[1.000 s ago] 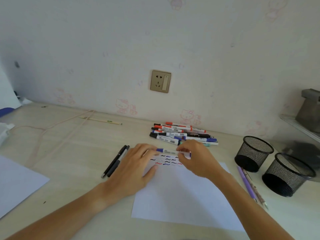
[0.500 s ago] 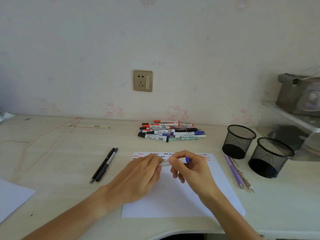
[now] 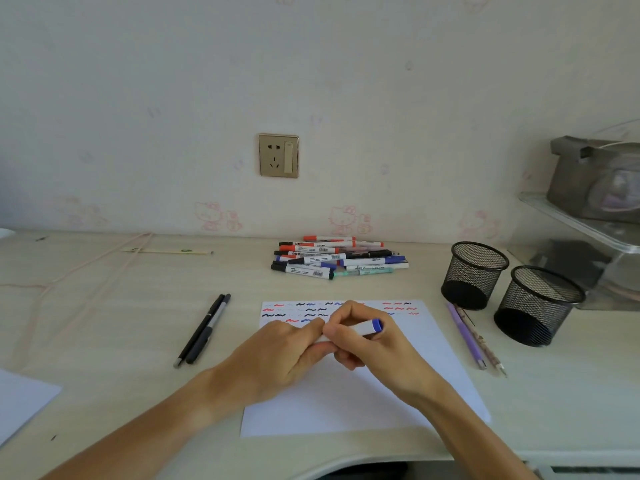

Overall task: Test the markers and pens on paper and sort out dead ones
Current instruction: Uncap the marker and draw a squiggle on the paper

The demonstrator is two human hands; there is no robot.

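Both hands meet over a white sheet of paper (image 3: 363,403) on the desk (image 3: 104,323). The right hand (image 3: 374,344) grips a white marker (image 3: 363,328) with a blue end; the left hand (image 3: 284,355) holds its other end. Coloured squiggles mark the sheet's far edge. A marker pile (image 3: 336,259) lies beyond; two mesh cups (image 3: 474,273) stand right, two black pens (image 3: 204,329) lie left.

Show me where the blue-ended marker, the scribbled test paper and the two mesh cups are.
blue-ended marker (image 3: 373,326): head view, on its blue end.
test paper (image 3: 349,400): head view, on its bare lower part.
nearer mesh cup (image 3: 536,308): head view, on its wall.
farther mesh cup (image 3: 471,277): head view, on its wall.
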